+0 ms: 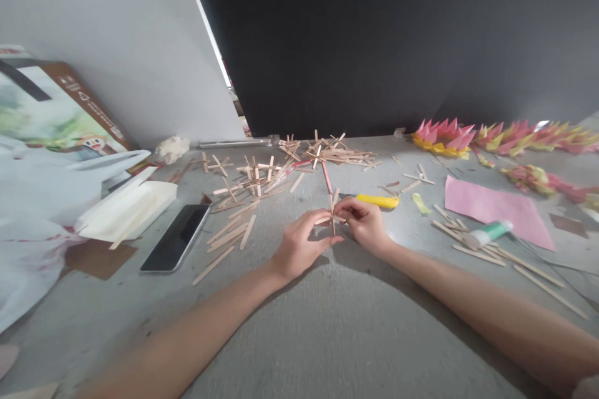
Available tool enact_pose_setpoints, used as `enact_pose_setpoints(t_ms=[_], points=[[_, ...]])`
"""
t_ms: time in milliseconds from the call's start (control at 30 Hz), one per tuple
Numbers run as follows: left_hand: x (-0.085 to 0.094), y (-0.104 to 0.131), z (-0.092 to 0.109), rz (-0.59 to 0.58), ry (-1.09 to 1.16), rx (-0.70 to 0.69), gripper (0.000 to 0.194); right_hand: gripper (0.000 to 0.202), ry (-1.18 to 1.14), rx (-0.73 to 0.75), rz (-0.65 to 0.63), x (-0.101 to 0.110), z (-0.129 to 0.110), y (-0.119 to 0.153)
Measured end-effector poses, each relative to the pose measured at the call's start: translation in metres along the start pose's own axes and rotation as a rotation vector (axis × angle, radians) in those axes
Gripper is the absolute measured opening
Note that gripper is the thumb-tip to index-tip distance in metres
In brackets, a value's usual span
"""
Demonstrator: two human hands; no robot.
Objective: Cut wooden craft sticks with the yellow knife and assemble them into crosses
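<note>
Crossed wooden craft sticks stand between my two hands, just above the table. My left hand pinches them from the left, its index finger on the crosspiece and the thumb stretched below. From the other side my right hand has its fingertips closed on the same sticks, near where they cross. Behind them lies a thin red-and-white strip, partly in line with the sticks; whether it touches them I cannot tell. Close beyond my right hand is a yellow utility knife.
Loose and crossed sticks pile up at the back. A phone, a white paper tray and a plastic bag are left. A glue stick, pink paper and pointed paper ornaments lie right.
</note>
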State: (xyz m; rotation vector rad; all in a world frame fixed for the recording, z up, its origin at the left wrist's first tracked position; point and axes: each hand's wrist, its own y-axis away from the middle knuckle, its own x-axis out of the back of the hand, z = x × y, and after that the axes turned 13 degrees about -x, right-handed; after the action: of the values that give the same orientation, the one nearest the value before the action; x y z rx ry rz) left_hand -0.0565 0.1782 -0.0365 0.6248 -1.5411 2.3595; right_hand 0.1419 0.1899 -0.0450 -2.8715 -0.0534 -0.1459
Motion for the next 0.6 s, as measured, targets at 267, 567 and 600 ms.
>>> enact_pose_setpoints(t_ms=[267,567,600], points=[[-0.0023,0.0037,-0.0016,0.003,0.019,0.053,0.049,0.012,0.009,-0.046,-0.008,-0.0012,-0.0012,0.0032],[-0.0027,0.0045,-0.0013,-0.004,0.024,0.088,0.048,0.01,-0.017,-0.126,-0.037,-0.0018,-0.0021,0.0029],[-0.0024,0.0039,-0.0009,-0.004,0.03,0.099,0.047,0.009,-0.026,-0.135,-0.039,-0.0018,-0.002,0.0027]])
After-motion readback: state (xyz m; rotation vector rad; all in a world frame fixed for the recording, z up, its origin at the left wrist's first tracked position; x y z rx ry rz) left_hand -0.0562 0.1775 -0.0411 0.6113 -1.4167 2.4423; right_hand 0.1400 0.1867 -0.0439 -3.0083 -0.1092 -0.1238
